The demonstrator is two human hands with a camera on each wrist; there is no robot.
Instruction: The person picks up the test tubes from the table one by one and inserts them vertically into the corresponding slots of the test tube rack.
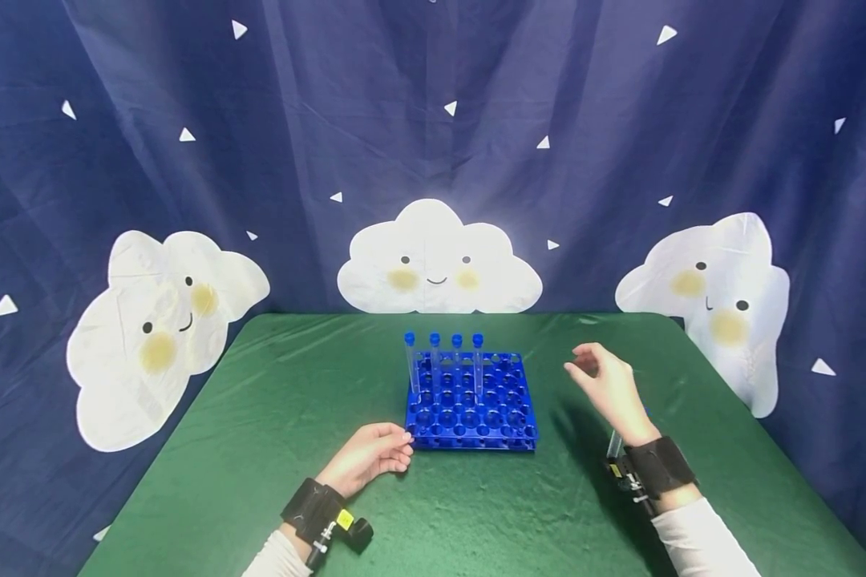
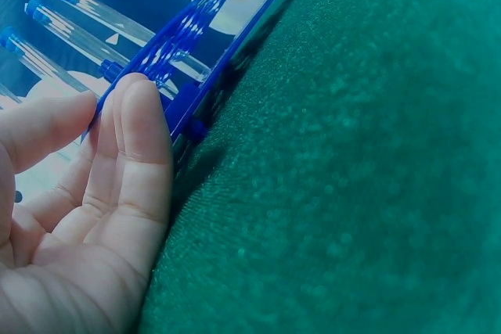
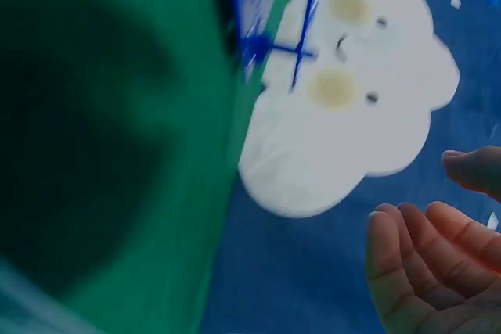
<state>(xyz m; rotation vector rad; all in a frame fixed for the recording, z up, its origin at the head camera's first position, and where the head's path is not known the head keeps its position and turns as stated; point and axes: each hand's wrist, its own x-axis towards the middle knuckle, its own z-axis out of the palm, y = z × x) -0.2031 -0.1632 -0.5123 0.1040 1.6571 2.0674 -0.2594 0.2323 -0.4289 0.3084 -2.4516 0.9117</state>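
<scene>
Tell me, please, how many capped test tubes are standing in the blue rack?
4, upright in a line along the far row of the blue rack: at and. A further tube seems to lie on the table behind the right wrist, mostly hidden.

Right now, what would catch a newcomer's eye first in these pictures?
Probably the bright blue tube rack in the middle of the green table, with four blue-capped tubes upright along its far row. The left hand rests by the rack's near left corner, fingertips at its edge, while the right hand hangs empty in the air to its right. Smiling cloud cutouts line the dark blue curtain behind.
</scene>
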